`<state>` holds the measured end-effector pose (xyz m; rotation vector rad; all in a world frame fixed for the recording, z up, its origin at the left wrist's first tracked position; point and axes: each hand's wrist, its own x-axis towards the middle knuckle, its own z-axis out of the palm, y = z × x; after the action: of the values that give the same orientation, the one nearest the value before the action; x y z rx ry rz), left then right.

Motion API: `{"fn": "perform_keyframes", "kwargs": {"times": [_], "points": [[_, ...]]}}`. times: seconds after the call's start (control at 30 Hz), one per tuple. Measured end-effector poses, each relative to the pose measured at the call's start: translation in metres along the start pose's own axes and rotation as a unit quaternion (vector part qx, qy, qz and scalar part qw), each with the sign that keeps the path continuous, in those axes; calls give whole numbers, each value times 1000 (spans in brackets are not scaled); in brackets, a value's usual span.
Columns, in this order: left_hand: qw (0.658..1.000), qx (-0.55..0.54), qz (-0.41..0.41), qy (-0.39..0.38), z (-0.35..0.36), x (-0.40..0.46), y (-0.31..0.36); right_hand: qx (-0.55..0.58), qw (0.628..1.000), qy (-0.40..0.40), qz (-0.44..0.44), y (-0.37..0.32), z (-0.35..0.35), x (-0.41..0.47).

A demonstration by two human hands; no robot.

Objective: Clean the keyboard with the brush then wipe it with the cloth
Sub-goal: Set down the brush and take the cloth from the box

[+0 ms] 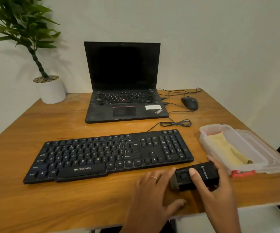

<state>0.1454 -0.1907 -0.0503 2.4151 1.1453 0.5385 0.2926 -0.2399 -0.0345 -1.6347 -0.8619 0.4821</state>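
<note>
The right hand has its grip around the black brush, just in front of the keyboard's right end on the table. The left hand lies flat and open, fingertips touching the bristles. The yellow cloth sits in the box on the right.

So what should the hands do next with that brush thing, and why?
Probably lift the brush and carry its bristles up onto the keyboard. The right hand already grips the brush body, the left hand rests beside the bristle end, and the brush sits just below the keyboard's right corner. The cloth lies unused in its box.
</note>
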Motion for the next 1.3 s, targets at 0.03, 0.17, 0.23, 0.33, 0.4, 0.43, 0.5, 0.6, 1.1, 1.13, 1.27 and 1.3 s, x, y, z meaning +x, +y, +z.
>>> {"fn": "perform_keyframes", "kwargs": {"times": [0.03,0.17,0.23,0.33,0.4,0.43,0.5,0.6,1.1,1.13,1.27,1.3], "points": [[1000,-2,-19,13,1,1,2,-21,1000,-2,-2,2,1,0],[998,5,-51,26,4,3,0,-77,997,-8,-15,4,2,2],[998,23,-49,37,6,3,-1,-106,994,-21,-9,4,3,5],[998,35,-50,29,5,5,-2,-161,986,-37,-7,7,5,9],[997,54,-47,17,5,7,-2,-194,980,-41,-15,10,6,9],[997,67,-44,11,3,8,-1,-207,977,-43,-19,12,7,9],[996,74,-52,4,2,9,0,-222,974,-46,-29,16,7,8],[995,76,-65,-7,0,12,1,-222,972,-48,-55,18,7,9],[997,31,0,68,14,25,12,-96,972,72,-204,-10,-48,29],[994,28,21,107,18,27,17,-104,973,74,-194,-15,-54,37],[984,29,79,154,32,42,28,-188,966,61,-166,-26,-74,71],[983,42,88,154,33,45,29,-216,963,44,-157,-26,-77,79]]}}
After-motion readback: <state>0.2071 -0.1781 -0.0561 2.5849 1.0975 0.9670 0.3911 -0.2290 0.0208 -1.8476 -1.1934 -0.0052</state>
